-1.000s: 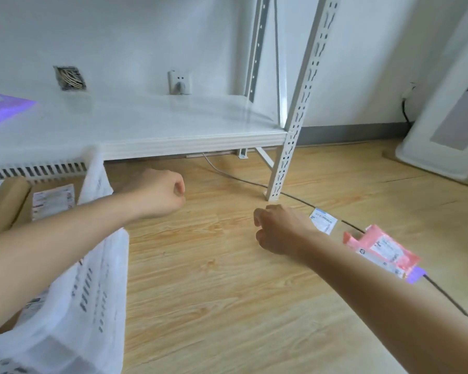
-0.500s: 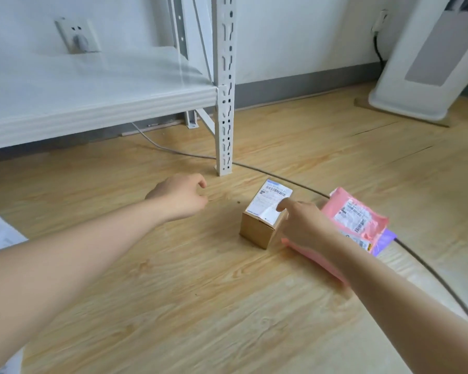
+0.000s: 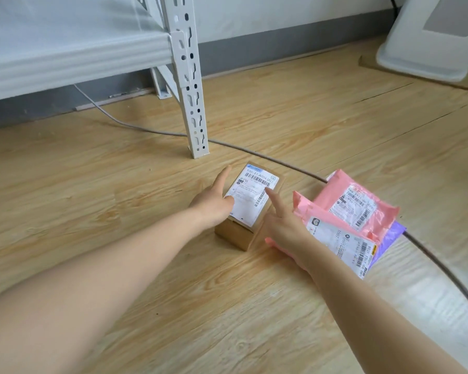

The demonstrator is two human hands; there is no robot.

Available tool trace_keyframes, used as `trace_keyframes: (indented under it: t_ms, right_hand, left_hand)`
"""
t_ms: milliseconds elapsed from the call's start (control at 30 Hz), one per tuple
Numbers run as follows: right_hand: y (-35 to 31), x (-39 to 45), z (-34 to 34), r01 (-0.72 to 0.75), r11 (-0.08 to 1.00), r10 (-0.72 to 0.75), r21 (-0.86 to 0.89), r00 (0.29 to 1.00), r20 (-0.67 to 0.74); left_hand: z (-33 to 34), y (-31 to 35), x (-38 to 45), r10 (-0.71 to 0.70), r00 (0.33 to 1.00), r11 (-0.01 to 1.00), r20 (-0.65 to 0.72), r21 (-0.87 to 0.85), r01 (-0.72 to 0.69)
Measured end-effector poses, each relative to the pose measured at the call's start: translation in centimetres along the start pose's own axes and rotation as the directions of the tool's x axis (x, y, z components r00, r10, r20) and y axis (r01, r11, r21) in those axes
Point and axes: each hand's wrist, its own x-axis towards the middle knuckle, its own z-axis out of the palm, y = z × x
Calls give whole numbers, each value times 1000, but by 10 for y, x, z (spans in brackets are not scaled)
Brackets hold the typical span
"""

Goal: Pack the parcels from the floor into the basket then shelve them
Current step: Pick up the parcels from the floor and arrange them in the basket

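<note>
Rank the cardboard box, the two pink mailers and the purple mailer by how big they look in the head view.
1-2. Near pink mailer and far pink mailer: alike, overlapping, unsure.
3. Cardboard box.
4. Purple mailer: only a corner shows, true size hidden.

A light wooden floor [image 3: 146, 265] carries a small cardboard box [image 3: 250, 209] with a white shipping label on top. Just to its right lie two pink mailer bags [image 3: 362, 209], overlapping, on top of a purple bag [image 3: 392, 236]. A grey cable [image 3: 281, 163] runs across the boards behind them. The white shelf post [image 3: 192, 103] stands on the floor beyond the box.
</note>
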Motion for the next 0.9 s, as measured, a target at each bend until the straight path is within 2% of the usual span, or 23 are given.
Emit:
trace_keyframes:
  t_ms: [167,267,400,533,667,800,900]
  right_hand:
    - [14,10,11,14,960,1,280,999,-53]
    - [19,9,15,-28,937,28,348,1000,4]
    - [22,-5,28,-82,957,48,278,991,126]
    - [25,-24,40,-139,970,85,199,962,260]
    - [21,-44,54,-157,977,106,144,945,310]
    - [5,-62,68,-119,979,72,167,963,260]
    - [-24,-73,81,-52,982,11,180,975,221]
  left_hand:
    - [14,-3,3,22,992,987,122,-159,-3]
    - [16,-20,-3,31,981,984,193,-179,4]
    - [16,-46,-20,-28,963,981,269,-177,78]
    - [13,-68,-44,-54,905,956,422,-241,170]
    - [5,-86,-66,-32,920,965,390,-226,130]
    - [-21,-88,-91,8,959,932,284,-350,96]
    - [-57,-88,-112,6,983,930,182,-362,62]
